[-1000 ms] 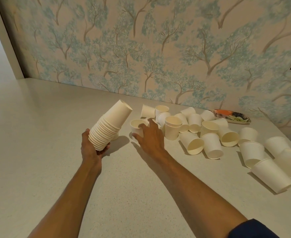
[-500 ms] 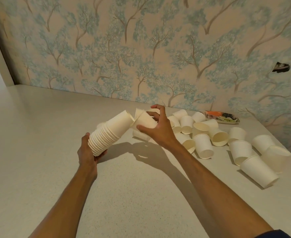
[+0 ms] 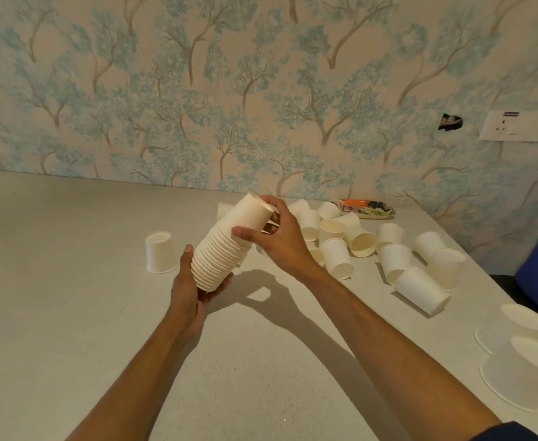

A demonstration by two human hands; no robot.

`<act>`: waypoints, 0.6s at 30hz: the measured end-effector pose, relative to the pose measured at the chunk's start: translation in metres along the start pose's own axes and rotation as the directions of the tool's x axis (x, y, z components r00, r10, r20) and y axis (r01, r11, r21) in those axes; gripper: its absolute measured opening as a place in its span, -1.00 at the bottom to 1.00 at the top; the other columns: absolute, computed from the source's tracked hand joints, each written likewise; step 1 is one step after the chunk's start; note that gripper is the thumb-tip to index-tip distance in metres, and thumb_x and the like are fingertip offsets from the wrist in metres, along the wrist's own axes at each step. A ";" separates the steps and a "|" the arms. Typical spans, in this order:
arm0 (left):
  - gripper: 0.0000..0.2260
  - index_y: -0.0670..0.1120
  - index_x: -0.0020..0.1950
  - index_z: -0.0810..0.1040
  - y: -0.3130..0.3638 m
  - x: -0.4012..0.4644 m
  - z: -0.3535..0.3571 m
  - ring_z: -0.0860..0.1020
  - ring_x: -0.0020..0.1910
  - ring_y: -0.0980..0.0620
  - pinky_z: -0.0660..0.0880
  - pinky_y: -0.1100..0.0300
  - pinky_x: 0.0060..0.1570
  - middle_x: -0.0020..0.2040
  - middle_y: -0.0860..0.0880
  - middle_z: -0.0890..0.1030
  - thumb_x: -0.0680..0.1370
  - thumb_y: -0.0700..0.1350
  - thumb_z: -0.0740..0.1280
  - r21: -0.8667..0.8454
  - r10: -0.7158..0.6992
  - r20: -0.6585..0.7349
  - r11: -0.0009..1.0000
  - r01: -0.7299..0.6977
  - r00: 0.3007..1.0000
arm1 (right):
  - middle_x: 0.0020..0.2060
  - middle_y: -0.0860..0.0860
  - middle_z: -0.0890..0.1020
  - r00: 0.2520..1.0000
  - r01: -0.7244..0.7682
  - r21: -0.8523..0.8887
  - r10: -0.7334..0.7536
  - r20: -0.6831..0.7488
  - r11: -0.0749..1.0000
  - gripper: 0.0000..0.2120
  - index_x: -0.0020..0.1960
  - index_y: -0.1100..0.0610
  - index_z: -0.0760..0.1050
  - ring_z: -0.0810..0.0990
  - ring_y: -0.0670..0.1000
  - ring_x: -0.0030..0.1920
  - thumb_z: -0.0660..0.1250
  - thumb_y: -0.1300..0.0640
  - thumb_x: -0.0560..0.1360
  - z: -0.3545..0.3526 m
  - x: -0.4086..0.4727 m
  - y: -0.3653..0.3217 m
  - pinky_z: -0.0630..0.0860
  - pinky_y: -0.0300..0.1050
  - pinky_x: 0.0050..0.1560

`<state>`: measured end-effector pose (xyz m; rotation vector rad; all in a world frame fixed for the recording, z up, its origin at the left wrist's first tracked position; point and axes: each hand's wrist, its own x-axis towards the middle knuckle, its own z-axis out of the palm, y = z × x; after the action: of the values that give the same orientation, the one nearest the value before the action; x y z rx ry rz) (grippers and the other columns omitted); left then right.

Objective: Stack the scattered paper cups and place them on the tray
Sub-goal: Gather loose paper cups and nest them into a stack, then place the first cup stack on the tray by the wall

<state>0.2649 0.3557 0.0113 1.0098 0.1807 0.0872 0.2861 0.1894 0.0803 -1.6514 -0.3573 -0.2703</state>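
Gripping the tilted stack of paper cups [image 3: 220, 249] from below with my left hand [image 3: 191, 291], my right hand [image 3: 277, 240] pinches its top cup [image 3: 250, 213]; a skewed push could jam or topple it, left of the scattered cups [image 3: 388, 249].

left arm [image 3: 140, 370]: bare all the way from the bottom of the shot to the wrist, no sleeve anywhere
left hand [image 3: 188, 291]: no glove, can't spot a ring or watch
right arm [image 3: 379, 338]: forearm bare too
right sleeve [image 3: 509, 431]: dark navy fabric, just a bit peeking in at the bottom right corner near the elbow
right hand [image 3: 280, 243]: bare, wrist has nothing on it
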 end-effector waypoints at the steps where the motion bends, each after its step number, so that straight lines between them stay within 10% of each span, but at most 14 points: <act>1: -0.66 -0.04 0.15 0.52 -0.004 -0.004 0.005 0.70 -0.04 -0.11 0.64 -0.05 -0.01 0.05 -0.17 0.66 0.62 0.19 0.17 -0.028 -0.022 0.034 0.999 0.023 0.999 | 0.24 -0.03 0.52 1.000 -0.007 -0.008 0.007 -0.015 1.000 -0.25 0.39 0.03 0.32 0.58 -0.02 0.16 0.60 0.10 0.31 -0.002 -0.007 0.001 0.61 -0.15 0.05; 18: -0.57 -0.11 0.43 0.44 -0.073 -0.083 0.156 0.56 0.30 -0.14 0.52 0.01 0.25 0.30 -0.21 0.60 0.70 0.08 0.03 -0.103 -0.219 0.498 0.946 0.308 0.839 | 0.28 -0.12 0.50 0.992 -0.128 -0.374 0.116 -0.055 0.919 0.05 0.47 -0.01 0.09 0.52 -0.08 0.25 0.67 0.01 0.19 -0.145 -0.099 -0.040 0.51 -0.02 0.25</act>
<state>0.2122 0.1741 0.0394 0.7879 -0.1454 -0.3979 0.1839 0.0418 0.0954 -2.0383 -0.1823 -0.2830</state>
